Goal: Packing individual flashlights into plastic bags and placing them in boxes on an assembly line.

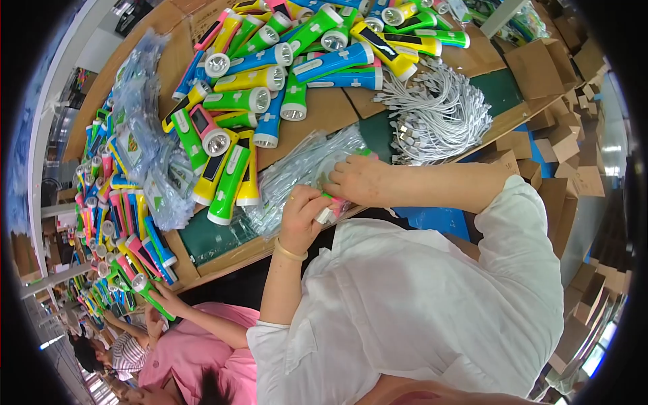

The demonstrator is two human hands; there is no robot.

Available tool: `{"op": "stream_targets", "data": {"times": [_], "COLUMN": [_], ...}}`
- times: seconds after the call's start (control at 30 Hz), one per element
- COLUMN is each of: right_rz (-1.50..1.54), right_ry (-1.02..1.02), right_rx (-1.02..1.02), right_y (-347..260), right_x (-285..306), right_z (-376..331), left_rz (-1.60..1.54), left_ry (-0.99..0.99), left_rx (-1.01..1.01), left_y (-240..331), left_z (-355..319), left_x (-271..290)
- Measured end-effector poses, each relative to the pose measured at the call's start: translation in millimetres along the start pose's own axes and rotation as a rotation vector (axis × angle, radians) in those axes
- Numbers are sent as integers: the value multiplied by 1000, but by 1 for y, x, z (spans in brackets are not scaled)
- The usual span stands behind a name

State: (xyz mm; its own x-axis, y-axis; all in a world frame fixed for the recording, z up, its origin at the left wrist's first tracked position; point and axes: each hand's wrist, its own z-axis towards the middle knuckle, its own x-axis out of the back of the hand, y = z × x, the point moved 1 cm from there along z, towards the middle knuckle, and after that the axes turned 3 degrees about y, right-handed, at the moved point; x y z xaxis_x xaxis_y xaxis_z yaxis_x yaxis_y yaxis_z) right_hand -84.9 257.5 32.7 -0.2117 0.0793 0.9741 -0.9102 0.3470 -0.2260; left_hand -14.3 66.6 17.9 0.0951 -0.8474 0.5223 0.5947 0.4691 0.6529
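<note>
My left hand (302,214) is closed, its fingertips around a small white piece (324,217) with bits of pink and green beside it. Most of that thing is covered by my hands, so its kind cannot be made out. Just to the right, my right hand (354,179) curls its fingers down over the same spot, with clear film under them. A pile of clear plastic bags (290,177) lies beneath and beyond both hands. Past the bags is a heap of flashlights (314,32) in green, yellow, blue and pink. A bundle of white cables (439,111) lies right of the hands.
A heap of bagged items (145,135) covers the table's left part. More flashlights (128,260) fill the far left, where a co-worker in pink (202,344) holds a green flashlight (150,293). Open cardboard boxes (540,67) stand at right. The wooden table edge (223,266) runs before me.
</note>
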Motion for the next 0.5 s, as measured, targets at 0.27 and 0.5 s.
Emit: {"op": "stream_targets", "data": {"times": [0.27,0.5], "right_rz": [-138,-250], "right_ry": [124,37], "right_rx": [-765,-788], "right_y": [121,155], "right_x": [62,57], "right_z": [-85,-140], "left_rz": [82,85], "left_ry": [115,131], "left_rx": [167,188], "left_y": [-9,-10], "left_z": [-22,-21], "left_x": [-2,-7]}}
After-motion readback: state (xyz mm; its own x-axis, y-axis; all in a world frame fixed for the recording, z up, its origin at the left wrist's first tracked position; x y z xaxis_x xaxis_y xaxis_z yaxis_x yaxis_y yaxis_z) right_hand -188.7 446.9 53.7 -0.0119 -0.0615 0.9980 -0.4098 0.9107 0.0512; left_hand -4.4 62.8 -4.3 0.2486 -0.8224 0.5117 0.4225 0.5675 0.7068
